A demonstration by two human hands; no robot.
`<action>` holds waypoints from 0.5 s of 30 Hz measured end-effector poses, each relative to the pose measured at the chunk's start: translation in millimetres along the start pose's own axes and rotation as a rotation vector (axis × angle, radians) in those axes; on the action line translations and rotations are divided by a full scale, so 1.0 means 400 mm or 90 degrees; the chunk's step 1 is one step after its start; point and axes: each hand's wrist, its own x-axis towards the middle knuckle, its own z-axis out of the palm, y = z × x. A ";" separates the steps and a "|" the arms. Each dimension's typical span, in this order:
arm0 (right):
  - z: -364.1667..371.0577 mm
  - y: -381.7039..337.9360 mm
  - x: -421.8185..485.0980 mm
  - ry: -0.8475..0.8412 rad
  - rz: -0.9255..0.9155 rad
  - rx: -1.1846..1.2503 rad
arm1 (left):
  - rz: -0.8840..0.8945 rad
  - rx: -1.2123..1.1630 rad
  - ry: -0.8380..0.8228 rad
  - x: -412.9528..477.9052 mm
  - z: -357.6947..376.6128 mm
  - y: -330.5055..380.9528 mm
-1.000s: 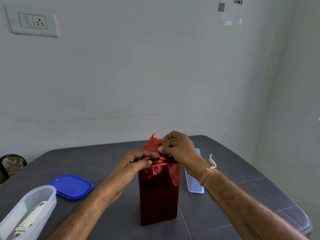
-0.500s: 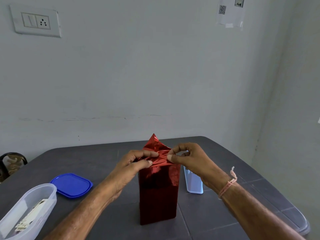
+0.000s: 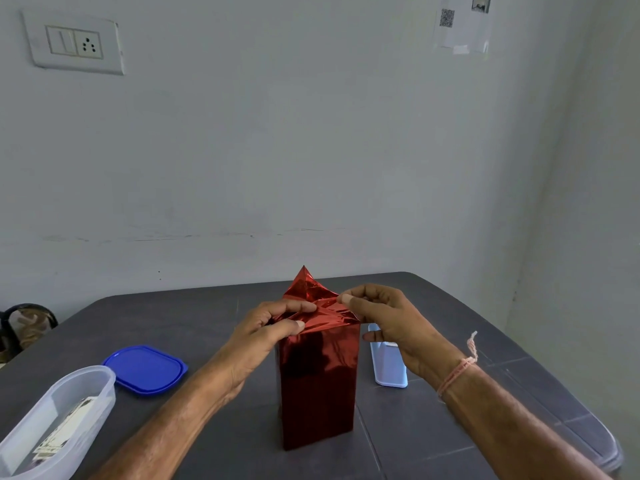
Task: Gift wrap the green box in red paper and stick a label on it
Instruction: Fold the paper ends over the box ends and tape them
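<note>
The tall box wrapped in shiny red foil paper stands upright mid-table on the dark grey table. Left hand pinches the folded paper at the top; right hand pinches the crumpled flap from the other side.

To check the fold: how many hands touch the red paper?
2. The left hand grips the red paper at top left; the right hand pinches it at top right.

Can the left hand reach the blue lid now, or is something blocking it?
Probably yes: only bare table lies between the left hand and the blue lid. But that hand pinches the red paper and would have to let go.
</note>
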 end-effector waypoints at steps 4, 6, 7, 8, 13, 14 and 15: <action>0.018 0.000 -0.005 0.000 -0.013 -0.066 | -0.006 0.013 -0.002 0.002 0.000 0.000; 0.023 0.001 -0.002 0.010 -0.013 -0.067 | -0.010 0.011 0.000 0.005 -0.001 0.003; 0.024 0.002 0.000 0.011 -0.011 -0.066 | -0.011 0.009 -0.001 0.005 0.000 0.007; 0.023 0.003 0.000 0.012 -0.010 -0.066 | -0.014 0.008 0.000 0.006 0.001 0.011; 0.022 0.008 -0.002 0.018 -0.005 -0.061 | -0.001 0.008 0.036 0.020 0.014 0.021; 0.023 0.006 -0.003 0.018 -0.005 -0.061 | 0.003 0.007 0.048 0.027 0.017 0.021; 0.023 0.005 -0.003 0.020 -0.006 -0.060 | 0.006 0.006 0.057 0.035 0.019 0.020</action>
